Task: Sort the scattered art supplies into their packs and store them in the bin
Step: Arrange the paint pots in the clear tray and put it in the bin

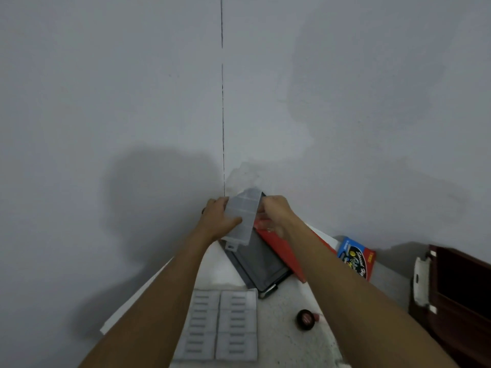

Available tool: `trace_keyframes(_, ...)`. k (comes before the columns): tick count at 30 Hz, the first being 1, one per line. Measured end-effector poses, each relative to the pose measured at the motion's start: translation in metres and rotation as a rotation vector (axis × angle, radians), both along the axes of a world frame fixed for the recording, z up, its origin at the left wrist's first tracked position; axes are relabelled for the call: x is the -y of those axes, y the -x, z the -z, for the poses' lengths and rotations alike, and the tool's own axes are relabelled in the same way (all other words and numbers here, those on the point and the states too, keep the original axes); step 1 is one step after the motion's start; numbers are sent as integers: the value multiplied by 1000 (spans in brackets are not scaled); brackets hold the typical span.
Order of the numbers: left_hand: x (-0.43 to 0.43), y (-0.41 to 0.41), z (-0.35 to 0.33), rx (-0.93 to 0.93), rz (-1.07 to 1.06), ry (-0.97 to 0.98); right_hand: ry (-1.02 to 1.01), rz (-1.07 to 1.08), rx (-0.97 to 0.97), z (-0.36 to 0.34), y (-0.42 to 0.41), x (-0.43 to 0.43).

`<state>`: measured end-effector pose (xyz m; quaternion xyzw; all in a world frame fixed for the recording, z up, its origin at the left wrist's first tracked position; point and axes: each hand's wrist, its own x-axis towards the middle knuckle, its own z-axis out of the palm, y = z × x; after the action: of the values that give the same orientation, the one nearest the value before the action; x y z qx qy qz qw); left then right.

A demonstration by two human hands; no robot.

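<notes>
A clear plastic compartment case point(243, 217) is held up near the wall corner, above a dark grey tray-like bin point(261, 264). My left hand point(218, 217) grips its left edge, thumb across the front. My right hand point(275, 212) pinches its right edge, fingers curled. Under my right wrist lies a long red pack point(285, 251). A blue and red pack point(357, 257) leans at the wall to the right. Two pale grey compartment trays point(220, 325) sit side by side near me. A small round black and red item point(305, 318) rests on the white surface.
The white table surface point(287, 341) runs into a grey wall corner. A dark brown wooden cabinet point(457, 296) with white fittings stands at the right edge. The table's left edge runs diagonally beside my left forearm.
</notes>
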<state>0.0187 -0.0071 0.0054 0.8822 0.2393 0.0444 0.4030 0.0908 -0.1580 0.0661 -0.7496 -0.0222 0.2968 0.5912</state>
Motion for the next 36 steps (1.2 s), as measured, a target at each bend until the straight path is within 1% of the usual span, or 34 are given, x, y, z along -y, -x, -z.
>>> trace_keyframes(2,13,1,-13,76,-14,39,-5,18,23,-12,0,8)
trace_keyframes(5,40,5,-45,184,-8,70,-72,52,58,-28,-2,23)
trace_keyframes(9,59,8,-56,203,110,-42,-138,108,47,-42,0,51)
trace_keyframes(14,97,14,-63,213,248,-78,-133,178,75,-49,13,106)
trace_keyframes(18,141,19,-73,184,361,-76,-128,253,105,-54,21,163)
trace_keyframes(21,176,24,-85,208,426,-70,-134,355,153,-62,24,210)
trace_keyframes(25,223,35,-100,255,502,26,-144,477,234,-76,31,278)
trace_keyframes(28,263,43,-110,277,559,57,-81,525,299,-82,43,336)
trace_keyframes(30,290,47,-118,282,597,97,-1,511,359,-85,54,370)
trace_keyframes(34,334,53,-128,262,647,247,231,431,578,-85,80,429)
trace_keyframes(36,357,55,-130,235,689,277,282,440,643,-84,96,459)
